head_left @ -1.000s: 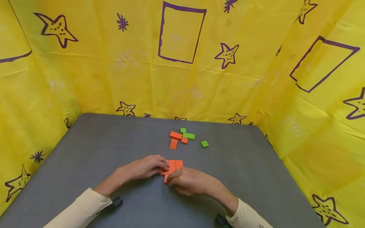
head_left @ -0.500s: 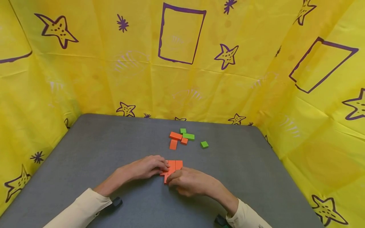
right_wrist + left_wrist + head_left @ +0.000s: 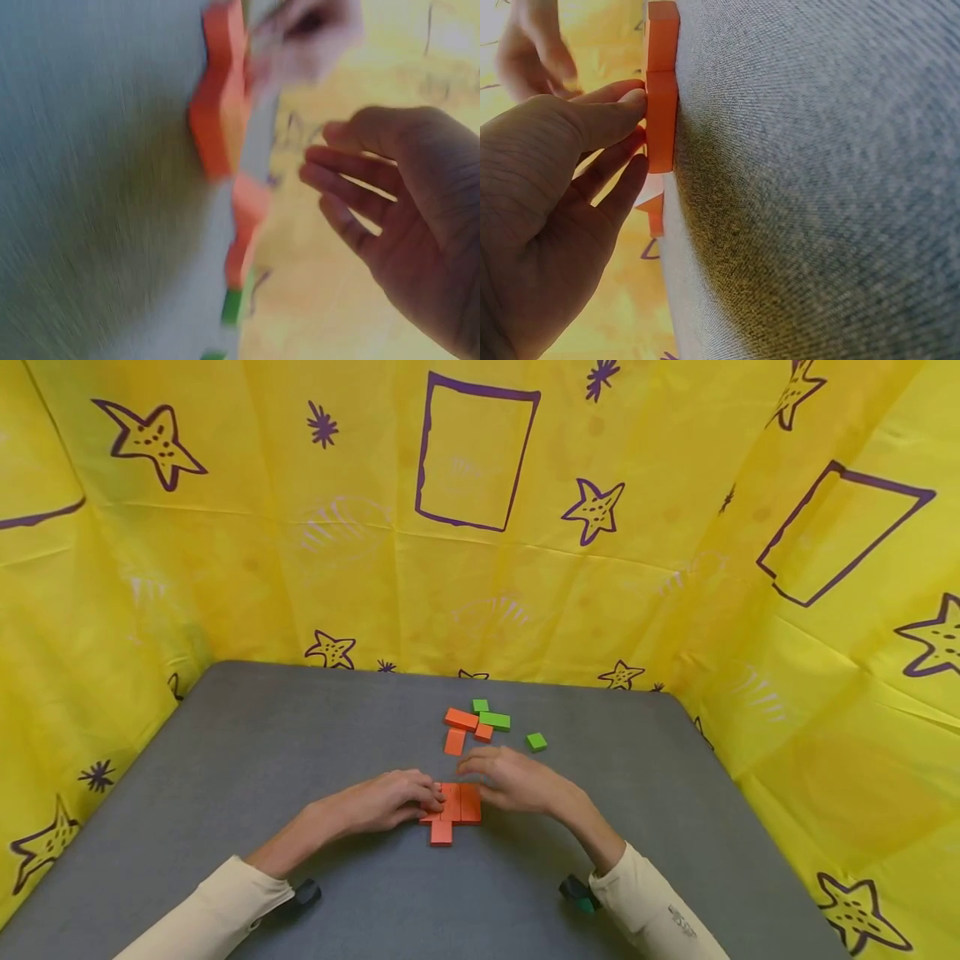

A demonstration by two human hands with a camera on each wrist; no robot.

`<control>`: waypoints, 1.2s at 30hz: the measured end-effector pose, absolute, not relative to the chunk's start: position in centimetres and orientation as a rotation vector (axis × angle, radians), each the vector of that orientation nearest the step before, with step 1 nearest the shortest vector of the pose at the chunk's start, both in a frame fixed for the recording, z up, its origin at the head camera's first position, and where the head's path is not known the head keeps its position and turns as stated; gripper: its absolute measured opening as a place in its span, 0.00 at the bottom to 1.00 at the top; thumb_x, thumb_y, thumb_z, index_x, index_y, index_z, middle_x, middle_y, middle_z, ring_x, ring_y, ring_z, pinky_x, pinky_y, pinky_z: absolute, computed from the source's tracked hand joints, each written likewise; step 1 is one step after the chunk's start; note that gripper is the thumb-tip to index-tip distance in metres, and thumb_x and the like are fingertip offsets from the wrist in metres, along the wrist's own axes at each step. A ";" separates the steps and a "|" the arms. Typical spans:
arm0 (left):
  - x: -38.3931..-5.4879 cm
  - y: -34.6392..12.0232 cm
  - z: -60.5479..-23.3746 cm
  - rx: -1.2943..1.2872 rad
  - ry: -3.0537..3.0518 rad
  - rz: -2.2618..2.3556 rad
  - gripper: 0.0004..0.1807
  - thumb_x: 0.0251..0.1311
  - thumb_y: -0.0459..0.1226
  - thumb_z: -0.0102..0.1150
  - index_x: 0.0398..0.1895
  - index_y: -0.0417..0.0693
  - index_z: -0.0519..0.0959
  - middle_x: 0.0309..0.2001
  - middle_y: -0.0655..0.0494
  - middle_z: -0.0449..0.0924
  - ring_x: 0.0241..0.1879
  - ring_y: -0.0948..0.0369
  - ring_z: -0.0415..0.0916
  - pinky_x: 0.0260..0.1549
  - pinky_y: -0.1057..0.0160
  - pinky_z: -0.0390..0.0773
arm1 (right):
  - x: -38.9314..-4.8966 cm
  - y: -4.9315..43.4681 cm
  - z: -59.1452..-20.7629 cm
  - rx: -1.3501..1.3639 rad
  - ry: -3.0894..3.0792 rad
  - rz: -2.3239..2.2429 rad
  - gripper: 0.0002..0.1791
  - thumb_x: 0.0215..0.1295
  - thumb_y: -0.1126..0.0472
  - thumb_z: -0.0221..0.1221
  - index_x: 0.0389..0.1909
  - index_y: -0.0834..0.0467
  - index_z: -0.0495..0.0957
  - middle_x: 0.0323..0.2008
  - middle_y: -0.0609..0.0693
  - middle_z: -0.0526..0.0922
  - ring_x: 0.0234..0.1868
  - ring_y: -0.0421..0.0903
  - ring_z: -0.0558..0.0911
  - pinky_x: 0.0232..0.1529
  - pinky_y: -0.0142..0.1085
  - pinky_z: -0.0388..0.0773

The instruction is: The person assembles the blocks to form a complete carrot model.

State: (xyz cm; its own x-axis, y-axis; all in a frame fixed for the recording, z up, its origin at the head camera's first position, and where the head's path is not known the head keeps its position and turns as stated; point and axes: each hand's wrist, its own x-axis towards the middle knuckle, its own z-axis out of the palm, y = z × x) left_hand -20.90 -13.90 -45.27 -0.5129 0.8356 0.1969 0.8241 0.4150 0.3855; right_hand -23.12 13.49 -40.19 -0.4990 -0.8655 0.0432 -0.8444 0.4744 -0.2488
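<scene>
Seeing flat orange rectangular blocks [image 3: 470,804] lying on the grey woven tabletop [image 3: 255,735], between bare left hand [image 3: 393,797] at left and bare right hand [image 3: 517,779] at right rear; finding loose orange rectangular blocks [image 3: 461,719] behind these, a square green block [image 3: 536,742] right of those, yellow printed cloth [image 3: 337,585] beyond.

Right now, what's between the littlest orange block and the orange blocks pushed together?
In the head view, the fingers of the right hand hang between the littlest orange block and the joined orange blocks, over grey tabletop.

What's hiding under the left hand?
Orange blocks peek out from under the left hand, on the gray table. The hand covers part of their left side, so what that part looks like can't be seen.
</scene>
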 end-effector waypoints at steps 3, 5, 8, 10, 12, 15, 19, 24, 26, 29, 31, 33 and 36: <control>-20.9 -13.9 -45.2 1.542 2.619 0.684 0.12 0.69 0.31 0.65 0.52 0.49 0.88 0.54 0.57 0.88 0.56 0.58 0.82 0.59 0.53 0.83 | -25.9 14.2 -40.9 -1.338 2.734 -0.399 0.21 0.73 0.71 0.56 0.65 0.64 0.78 0.66 0.58 0.81 0.68 0.55 0.80 0.68 0.50 0.79; -20.9 -13.8 -45.1 1.532 2.615 0.684 0.12 0.69 0.32 0.65 0.53 0.50 0.88 0.54 0.57 0.88 0.56 0.58 0.82 0.59 0.53 0.83 | -27.2 14.6 -41.5 -1.242 2.755 -0.360 0.24 0.72 0.73 0.54 0.69 0.66 0.75 0.70 0.60 0.77 0.71 0.57 0.77 0.70 0.52 0.76; -20.9 -13.8 -45.0 1.505 2.604 0.685 0.12 0.69 0.33 0.65 0.53 0.50 0.88 0.54 0.58 0.87 0.56 0.59 0.82 0.59 0.53 0.83 | -28.2 15.1 -42.2 -1.200 2.720 -0.244 0.25 0.72 0.73 0.54 0.69 0.65 0.75 0.70 0.60 0.77 0.71 0.57 0.76 0.71 0.53 0.75; -20.9 -13.8 -45.0 1.479 2.599 0.682 0.12 0.70 0.34 0.65 0.54 0.51 0.88 0.54 0.58 0.87 0.57 0.59 0.82 0.60 0.53 0.83 | -28.2 15.4 -42.4 -1.189 2.701 -0.226 0.22 0.72 0.71 0.56 0.65 0.63 0.79 0.64 0.58 0.81 0.66 0.56 0.80 0.68 0.52 0.78; -20.9 -13.8 -45.0 1.461 2.601 0.676 0.12 0.70 0.34 0.65 0.54 0.51 0.88 0.54 0.59 0.87 0.57 0.60 0.82 0.60 0.53 0.83 | -28.1 15.6 -42.3 -1.185 2.721 -0.240 0.18 0.71 0.69 0.60 0.60 0.62 0.83 0.57 0.56 0.84 0.57 0.53 0.82 0.62 0.50 0.82; -21.0 -13.7 -45.0 1.441 2.607 0.668 0.13 0.70 0.34 0.65 0.54 0.52 0.88 0.55 0.60 0.87 0.57 0.60 0.81 0.61 0.54 0.82 | -27.9 15.9 -42.1 -1.155 2.796 -0.279 0.17 0.69 0.68 0.64 0.58 0.61 0.84 0.50 0.56 0.85 0.48 0.51 0.82 0.54 0.48 0.84; -21.0 -13.6 -45.0 1.442 2.607 0.671 0.13 0.70 0.35 0.65 0.54 0.52 0.88 0.56 0.59 0.87 0.58 0.60 0.81 0.61 0.53 0.82 | -27.6 16.5 -42.5 -1.129 2.857 -0.214 0.18 0.68 0.68 0.65 0.58 0.61 0.83 0.49 0.58 0.84 0.45 0.52 0.81 0.49 0.47 0.84; -21.0 -13.7 -45.0 1.455 2.598 0.673 0.13 0.69 0.36 0.66 0.55 0.52 0.88 0.56 0.59 0.87 0.58 0.60 0.81 0.61 0.54 0.82 | -27.4 16.9 -43.5 -1.077 2.881 -0.270 0.15 0.69 0.63 0.67 0.55 0.59 0.83 0.47 0.56 0.85 0.44 0.50 0.83 0.51 0.47 0.84; -21.0 -13.7 -45.0 1.453 2.597 0.673 0.13 0.69 0.36 0.67 0.55 0.51 0.88 0.56 0.58 0.87 0.59 0.59 0.82 0.61 0.53 0.82 | -27.3 16.9 -43.7 -1.070 2.897 -0.309 0.12 0.69 0.60 0.68 0.51 0.58 0.83 0.45 0.55 0.85 0.42 0.48 0.82 0.49 0.46 0.84; -21.0 -13.7 -44.9 1.447 2.594 0.668 0.14 0.68 0.36 0.67 0.56 0.50 0.87 0.57 0.57 0.87 0.59 0.58 0.82 0.62 0.52 0.82 | -27.3 16.7 -44.0 -1.071 2.925 -0.312 0.08 0.69 0.59 0.68 0.45 0.56 0.82 0.41 0.52 0.83 0.38 0.45 0.79 0.44 0.43 0.83; -21.0 -13.7 -44.9 1.455 2.593 0.667 0.14 0.68 0.36 0.67 0.56 0.50 0.87 0.57 0.56 0.87 0.59 0.58 0.82 0.61 0.52 0.82 | -27.3 16.6 -44.0 -1.061 2.931 -0.305 0.07 0.69 0.59 0.68 0.43 0.55 0.81 0.40 0.51 0.83 0.36 0.44 0.78 0.41 0.41 0.82; -21.0 -13.6 -44.8 1.464 2.592 0.666 0.14 0.69 0.35 0.67 0.56 0.50 0.87 0.57 0.56 0.87 0.59 0.57 0.82 0.61 0.52 0.82 | -27.1 16.6 -43.9 -1.065 2.938 -0.303 0.06 0.68 0.60 0.68 0.41 0.55 0.81 0.39 0.50 0.82 0.36 0.43 0.77 0.39 0.39 0.81; -21.0 -13.7 -44.9 1.484 2.592 0.672 0.14 0.68 0.35 0.67 0.55 0.50 0.87 0.56 0.56 0.87 0.58 0.57 0.82 0.60 0.52 0.83 | -26.2 16.3 -43.1 -1.099 2.945 -0.305 0.06 0.67 0.60 0.70 0.39 0.54 0.81 0.36 0.48 0.82 0.35 0.42 0.77 0.37 0.36 0.79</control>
State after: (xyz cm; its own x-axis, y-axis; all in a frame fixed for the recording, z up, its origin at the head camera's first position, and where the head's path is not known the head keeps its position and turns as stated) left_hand -21.02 -13.68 -44.87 -0.5277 0.8370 0.1446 0.8018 0.4347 0.4100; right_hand -26.23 16.26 -43.11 -0.7576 -0.6474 0.0830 -0.6507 0.7391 -0.1741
